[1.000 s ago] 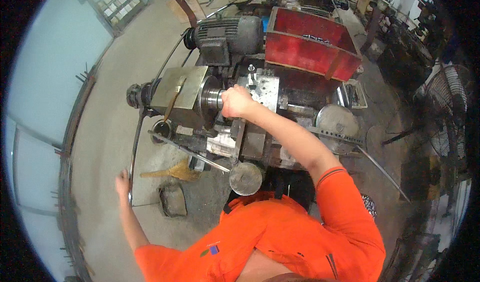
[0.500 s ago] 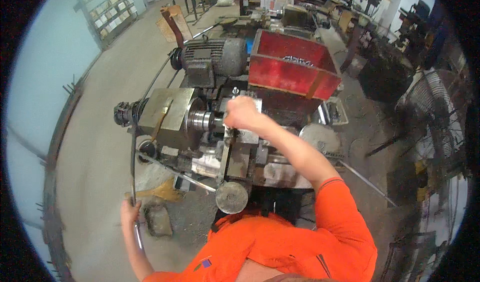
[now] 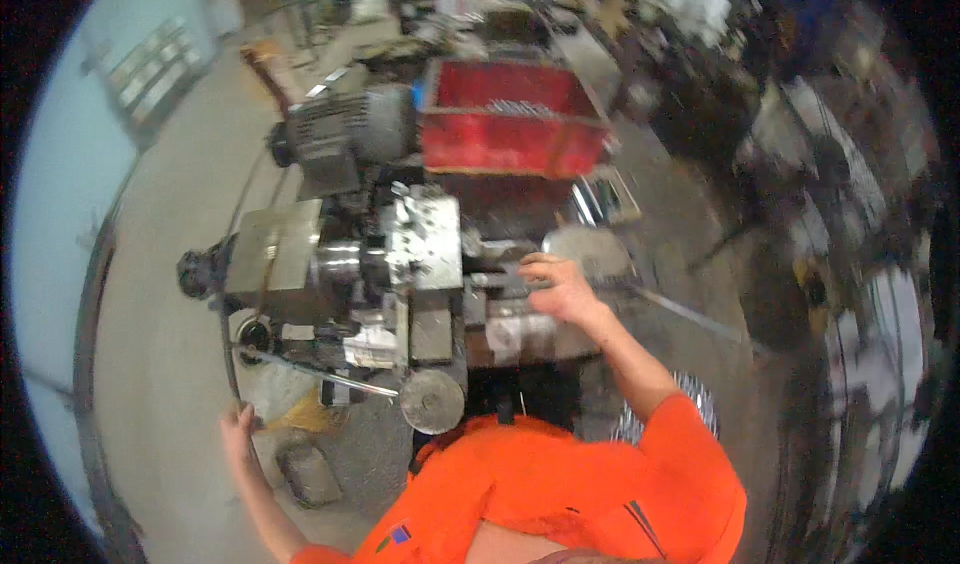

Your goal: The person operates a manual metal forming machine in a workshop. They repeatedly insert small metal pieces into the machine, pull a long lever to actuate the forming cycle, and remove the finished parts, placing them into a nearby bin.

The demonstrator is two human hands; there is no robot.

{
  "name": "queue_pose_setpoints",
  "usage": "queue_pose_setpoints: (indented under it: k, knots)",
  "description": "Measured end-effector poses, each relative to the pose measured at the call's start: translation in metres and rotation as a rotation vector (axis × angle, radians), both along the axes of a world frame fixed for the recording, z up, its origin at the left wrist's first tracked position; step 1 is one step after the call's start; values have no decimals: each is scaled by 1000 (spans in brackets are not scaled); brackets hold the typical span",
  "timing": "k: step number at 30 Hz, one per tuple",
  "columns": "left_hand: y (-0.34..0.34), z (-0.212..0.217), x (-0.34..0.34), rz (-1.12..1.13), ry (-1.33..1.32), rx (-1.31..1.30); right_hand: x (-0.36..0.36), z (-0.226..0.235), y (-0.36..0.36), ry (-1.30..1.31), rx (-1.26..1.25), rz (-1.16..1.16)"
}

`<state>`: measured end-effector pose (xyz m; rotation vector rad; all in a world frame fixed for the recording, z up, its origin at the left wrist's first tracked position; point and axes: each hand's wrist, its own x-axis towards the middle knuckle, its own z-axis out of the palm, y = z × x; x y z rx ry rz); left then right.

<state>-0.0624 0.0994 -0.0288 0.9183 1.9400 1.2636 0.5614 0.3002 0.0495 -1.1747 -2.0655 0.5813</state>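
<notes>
At the lower left my left hand (image 3: 238,432) is closed round a long dark lever rod (image 3: 230,354) that runs up along the headstock end of a small lathe. My right hand (image 3: 558,292) hangs over the right side of the lathe bed, its fingers apart and holding nothing that I can make out. Left of it is the silvery tool slide block (image 3: 432,249), with a bright steel chuck (image 3: 340,262) beyond. A round handwheel (image 3: 432,402) sits at the front of the slide. The whole picture is smeared by motion.
A red metal bin (image 3: 515,144) with small shiny parts inside stands behind the lathe. An electric motor (image 3: 375,124) is to its left. Near my right hand lies a round metal plate (image 3: 592,252). A slanting steel bar (image 3: 320,372) sticks out at the front left.
My right hand has left the tool slide and moved right, its fingers now apart. The left hand stays on the lever rod. The view has turned, shifting the lathe leftward.
</notes>
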Motion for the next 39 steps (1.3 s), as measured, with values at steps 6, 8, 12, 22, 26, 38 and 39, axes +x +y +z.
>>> queue_pose_setpoints:
  k: [6, 8, 12, 22, 26, 38, 39]
  knots:
    - [-25, -26, -36, 86, -300, -19, 165, -53, -111, -152, -276, -675]
    - [-29, -39, -65, 193, -365, -133, 221, -78, -156, -275, -309, -925]
    - [10, -23, -30, 87, -249, -141, 268, -130, -250, -678, -602, -1079]
    - [-2, -22, -63, 124, -297, -250, 241, -202, -225, -841, -820, -576]
    - [-6, -29, -80, 127, -300, -218, 244, -231, -220, -913, -812, -477]
    - [25, 115, 103, -231, 1182, -705, 228, -150, -206, -102, -760, -764]
    - [27, 123, 126, -252, 985, -474, 211, -129, -192, 109, -725, -663]
